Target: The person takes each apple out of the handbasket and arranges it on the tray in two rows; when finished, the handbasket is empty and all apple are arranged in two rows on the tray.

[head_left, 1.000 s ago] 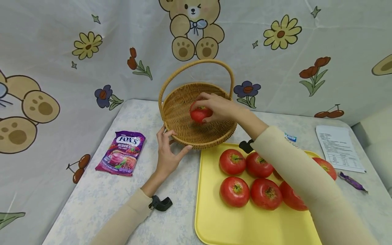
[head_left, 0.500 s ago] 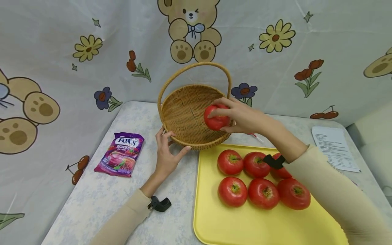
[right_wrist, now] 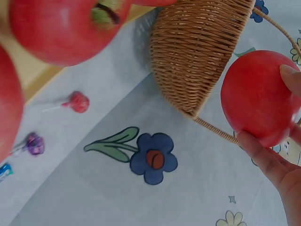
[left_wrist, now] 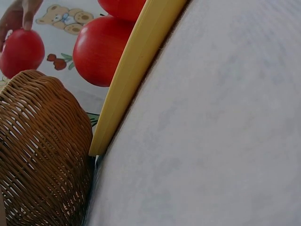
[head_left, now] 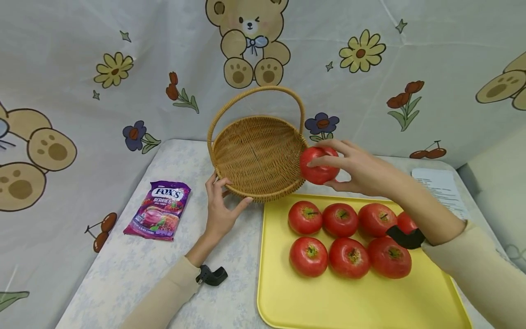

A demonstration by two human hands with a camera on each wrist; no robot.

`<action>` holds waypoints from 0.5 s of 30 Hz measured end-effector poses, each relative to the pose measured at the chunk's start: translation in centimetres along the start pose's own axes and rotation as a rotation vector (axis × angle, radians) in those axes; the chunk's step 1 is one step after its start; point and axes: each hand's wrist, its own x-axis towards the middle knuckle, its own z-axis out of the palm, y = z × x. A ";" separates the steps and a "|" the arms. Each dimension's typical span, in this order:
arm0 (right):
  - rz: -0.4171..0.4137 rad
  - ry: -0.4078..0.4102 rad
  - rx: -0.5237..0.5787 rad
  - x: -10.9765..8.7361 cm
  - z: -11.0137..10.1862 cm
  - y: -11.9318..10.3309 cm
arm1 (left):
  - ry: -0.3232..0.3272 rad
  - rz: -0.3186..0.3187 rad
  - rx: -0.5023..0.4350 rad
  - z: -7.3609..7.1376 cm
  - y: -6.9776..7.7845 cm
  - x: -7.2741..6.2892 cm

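Observation:
My right hand [head_left: 353, 169] holds a red apple [head_left: 319, 165] between thumb and fingers, at the right rim of a tilted wicker basket [head_left: 255, 155]. In the right wrist view the held apple [right_wrist: 261, 96] is gripped from the right, in front of the basket's handle. Bare weave shows inside the basket, whose tall handle stands up. At the basket's front left, my left hand [head_left: 219, 210] grips the rim, fingertips over the edge and thumb against the outer side. The left wrist view shows the basket's woven side [left_wrist: 42, 150]; the left fingers are almost wholly outside that view.
A yellow tray [head_left: 349, 301] bears several red apples [head_left: 349, 257] in two rows. Left lies a purple candy bag [head_left: 158, 210]; a printed sheet [head_left: 439, 187] lies far right. Beyond the tray are a red lollipop [right_wrist: 77, 102] and a purple-wrapped sweet [right_wrist: 35, 143]. A patterned cloth hangs behind.
My right hand has drawn the apple from inside the basket rightward to beyond its right rim. My left hand keeps its place on the basket. More of the tray's apples show.

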 end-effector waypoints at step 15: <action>0.181 -0.039 -0.060 -8.5 -1.1 -1.9 | -0.007 -0.013 -0.036 -0.6 3.8 0.4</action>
